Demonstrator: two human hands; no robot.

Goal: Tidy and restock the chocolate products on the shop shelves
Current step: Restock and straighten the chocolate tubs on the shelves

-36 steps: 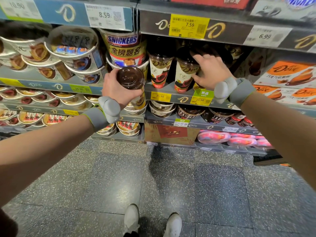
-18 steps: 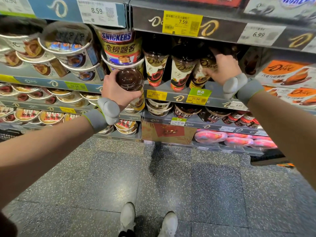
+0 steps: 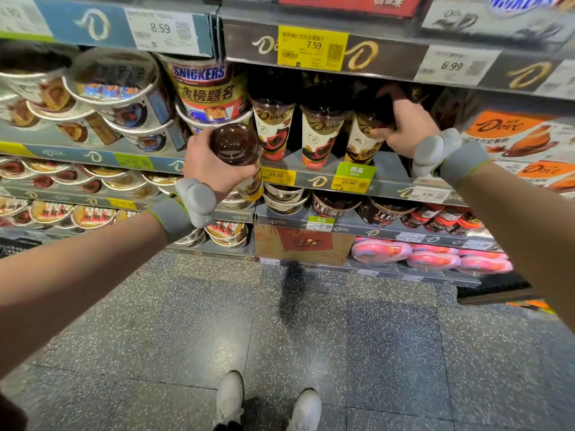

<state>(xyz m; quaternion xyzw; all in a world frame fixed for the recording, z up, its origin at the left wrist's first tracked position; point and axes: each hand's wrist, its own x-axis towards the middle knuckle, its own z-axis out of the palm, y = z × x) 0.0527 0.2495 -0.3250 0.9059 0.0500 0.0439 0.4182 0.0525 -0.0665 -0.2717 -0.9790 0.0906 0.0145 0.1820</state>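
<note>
My left hand (image 3: 207, 161) grips a tall Dove chocolate cup (image 3: 238, 150) with a dark domed lid, held in front of the shelf edge (image 3: 314, 178). On that shelf stand two Dove cups (image 3: 272, 129) (image 3: 320, 132) side by side. To their right my right hand (image 3: 401, 126) grips the dark lid of a third Dove cup (image 3: 362, 141), which leans a little on the shelf. Both wrists wear grey bands.
A Snickers tub (image 3: 208, 88) and stacked round tubs (image 3: 124, 98) fill the shelf to the left. Orange Dove boxes (image 3: 522, 135) lie at the right. Lower shelves hold flat tubs, M&M's tubs (image 3: 382, 213) and pink packs (image 3: 432, 256). My shoes stand on speckled floor tiles.
My right hand has moved right along the shelf, from the second cup to the third, and now holds that cup's lid. My left hand keeps its cup in nearly the same place.
</note>
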